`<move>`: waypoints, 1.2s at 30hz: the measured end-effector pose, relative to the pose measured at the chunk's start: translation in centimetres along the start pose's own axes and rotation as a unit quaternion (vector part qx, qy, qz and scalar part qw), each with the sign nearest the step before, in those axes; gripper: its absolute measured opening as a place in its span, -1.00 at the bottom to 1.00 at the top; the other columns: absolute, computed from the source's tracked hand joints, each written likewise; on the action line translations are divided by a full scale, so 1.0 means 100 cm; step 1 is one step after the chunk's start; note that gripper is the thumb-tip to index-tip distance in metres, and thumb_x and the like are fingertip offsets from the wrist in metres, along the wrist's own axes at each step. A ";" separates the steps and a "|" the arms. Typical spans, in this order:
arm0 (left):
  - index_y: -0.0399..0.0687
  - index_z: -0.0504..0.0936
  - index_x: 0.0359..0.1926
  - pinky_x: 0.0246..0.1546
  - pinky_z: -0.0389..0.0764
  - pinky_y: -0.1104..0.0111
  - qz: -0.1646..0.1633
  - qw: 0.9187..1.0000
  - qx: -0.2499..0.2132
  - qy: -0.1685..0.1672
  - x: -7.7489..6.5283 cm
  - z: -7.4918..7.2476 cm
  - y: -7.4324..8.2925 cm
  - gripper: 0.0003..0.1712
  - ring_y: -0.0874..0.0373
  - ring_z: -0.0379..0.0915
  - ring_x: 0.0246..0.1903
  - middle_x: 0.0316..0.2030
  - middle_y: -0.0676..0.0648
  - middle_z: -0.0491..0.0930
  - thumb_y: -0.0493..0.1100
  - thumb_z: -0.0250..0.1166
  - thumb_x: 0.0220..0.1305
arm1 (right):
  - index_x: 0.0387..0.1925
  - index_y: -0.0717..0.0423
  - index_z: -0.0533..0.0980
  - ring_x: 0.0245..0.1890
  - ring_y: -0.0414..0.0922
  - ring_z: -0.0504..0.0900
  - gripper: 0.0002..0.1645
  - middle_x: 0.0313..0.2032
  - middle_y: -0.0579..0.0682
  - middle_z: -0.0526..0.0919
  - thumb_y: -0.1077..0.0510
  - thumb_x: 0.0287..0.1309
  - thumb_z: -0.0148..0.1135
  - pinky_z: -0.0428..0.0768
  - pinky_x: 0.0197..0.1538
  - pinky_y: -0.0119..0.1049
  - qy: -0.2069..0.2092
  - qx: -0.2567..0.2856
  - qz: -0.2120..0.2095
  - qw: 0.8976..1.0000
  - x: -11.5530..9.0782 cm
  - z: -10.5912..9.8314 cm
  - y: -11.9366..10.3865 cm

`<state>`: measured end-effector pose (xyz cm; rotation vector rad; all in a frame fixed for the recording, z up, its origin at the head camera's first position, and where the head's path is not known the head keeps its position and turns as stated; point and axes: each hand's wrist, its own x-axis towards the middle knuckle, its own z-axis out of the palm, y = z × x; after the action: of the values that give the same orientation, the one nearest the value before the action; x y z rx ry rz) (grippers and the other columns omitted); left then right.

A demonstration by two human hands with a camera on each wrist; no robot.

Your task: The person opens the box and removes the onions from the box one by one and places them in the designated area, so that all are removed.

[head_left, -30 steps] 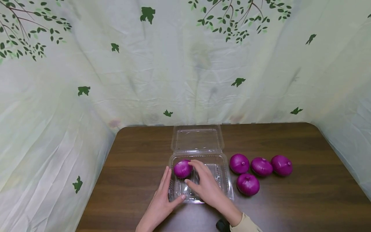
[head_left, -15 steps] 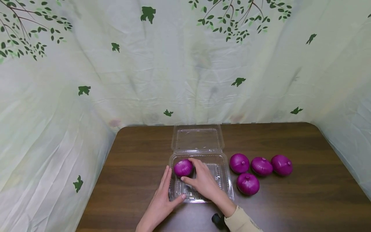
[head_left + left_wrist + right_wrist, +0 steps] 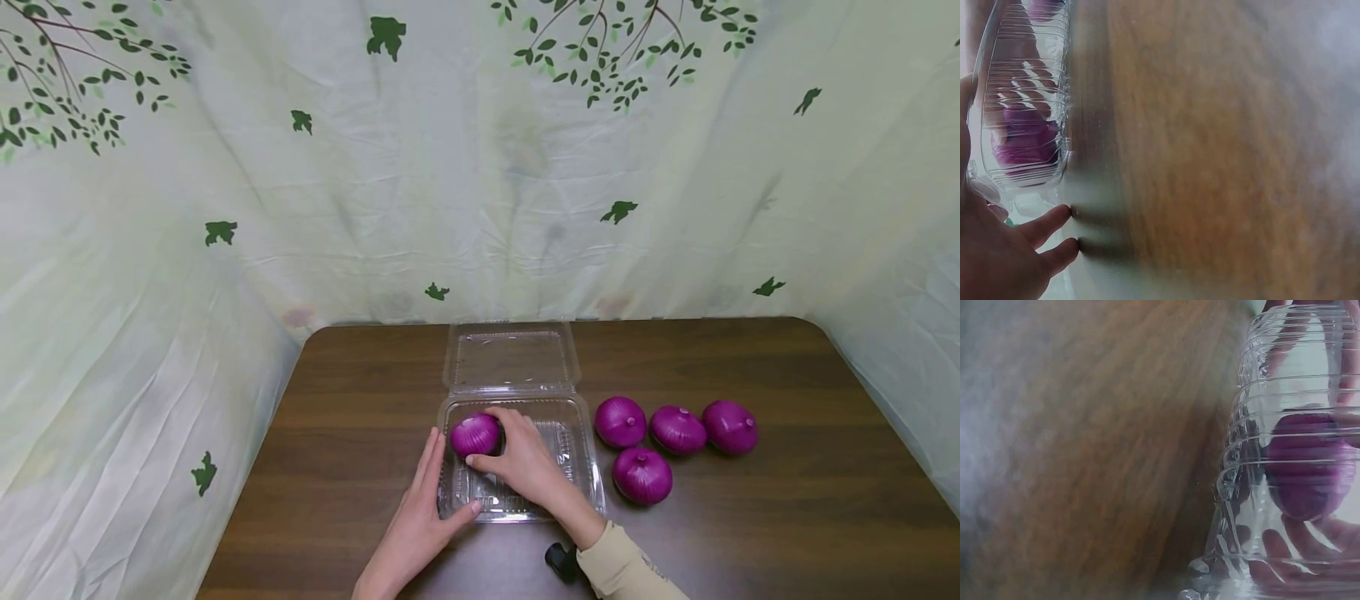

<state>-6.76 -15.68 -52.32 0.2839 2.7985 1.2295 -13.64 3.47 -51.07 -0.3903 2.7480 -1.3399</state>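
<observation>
In the head view a clear plastic clamshell box (image 3: 547, 505) lies with its lid (image 3: 513, 354) folded back away from me. A red onion (image 3: 474, 436) sits in the box's back left corner. My right hand (image 3: 528, 467) reaches into the box and grips this onion, thumb on its near side and fingers at its far right. My left hand (image 3: 416, 517) lies along the box's left side, fingers straight, thumb at the front rim. The left wrist view shows the left hand (image 3: 1010, 256) beside the clear wall; the right wrist view shows the onion (image 3: 1310, 465) through the plastic.
Several more red onions (image 3: 642, 476) stand in a group just right of the box on the brown wooden table (image 3: 750, 517). A black object (image 3: 561, 562) shows at the right cuff. A pale curtain with leaf prints (image 3: 480, 167) hangs behind the table.
My right hand has moved slightly left, and its thumb and fingers have come in around the onion in the box. My left hand and the other onions stay where they were.
</observation>
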 end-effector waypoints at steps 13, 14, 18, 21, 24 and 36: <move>0.10 -0.17 0.58 0.30 0.16 -0.14 0.010 1.000 -0.003 0.006 0.000 0.001 0.001 0.24 0.00 -0.13 0.45 0.56 0.01 -0.25 0.32 0.38 0.11 | 0.13 0.05 0.47 -0.04 -0.07 0.53 -0.15 -0.02 -0.05 0.55 -0.17 -0.20 0.58 0.56 -0.03 -0.13 0.003 -0.004 0.007 1.000 0.001 0.001 0.001; 0.09 -0.17 0.58 0.30 0.16 -0.14 0.011 1.000 -0.003 0.008 0.000 0.001 0.001 0.24 0.00 -0.12 0.45 0.56 0.01 -0.25 0.31 0.39 0.11 | 0.12 0.05 0.47 -0.05 -0.08 0.52 -0.15 -0.03 -0.05 0.55 -0.18 -0.21 0.58 0.56 -0.04 -0.13 0.004 -0.007 0.005 1.000 0.001 0.001 0.001; 0.08 -0.16 0.58 0.30 0.17 -0.12 0.013 1.000 -0.002 0.010 0.000 0.001 0.001 0.24 0.01 -0.11 0.45 0.56 0.01 -0.24 0.29 0.40 0.11 | 0.10 0.04 0.48 -0.07 -0.10 0.53 -0.16 -0.05 -0.07 0.54 -0.18 -0.23 0.59 0.57 -0.06 -0.14 0.011 -0.011 -0.001 1.000 0.001 0.001 0.001; 0.08 -0.15 0.58 0.31 0.17 -0.11 0.011 1.000 -0.002 0.010 -0.001 0.001 0.001 0.24 0.01 -0.11 0.45 0.56 0.01 -0.24 0.30 0.40 0.11 | 0.11 0.05 0.47 -0.08 -0.11 0.55 -0.15 -0.04 -0.06 0.54 -0.16 -0.24 0.60 0.57 -0.05 -0.15 0.017 -0.012 0.000 1.000 0.000 0.000 0.001; 0.08 -0.16 0.58 0.31 0.16 -0.11 0.010 1.000 -0.002 0.010 0.000 0.001 0.001 0.25 0.00 -0.12 0.45 0.56 0.01 -0.25 0.32 0.38 0.11 | 0.14 0.07 0.46 -0.09 -0.11 0.56 -0.12 0.00 -0.03 0.52 -0.13 -0.23 0.60 0.59 -0.05 -0.16 0.024 -0.007 0.004 1.000 -0.001 0.000 0.000; 0.11 -0.17 0.58 0.29 0.18 -0.16 -0.002 1.000 0.002 0.007 0.000 0.001 0.002 0.24 -0.05 -0.11 0.45 0.56 0.03 -0.26 0.31 0.39 0.11 | 0.19 0.00 0.43 -0.12 -0.19 0.54 -0.13 0.00 -0.10 0.48 0.04 -0.21 0.64 0.61 -0.09 -0.24 0.061 0.082 -0.039 0.994 0.000 -0.008 -0.001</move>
<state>-6.76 -15.50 -52.25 0.2703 2.8114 1.2313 -13.71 3.99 -50.49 -0.4231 2.7153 -1.6470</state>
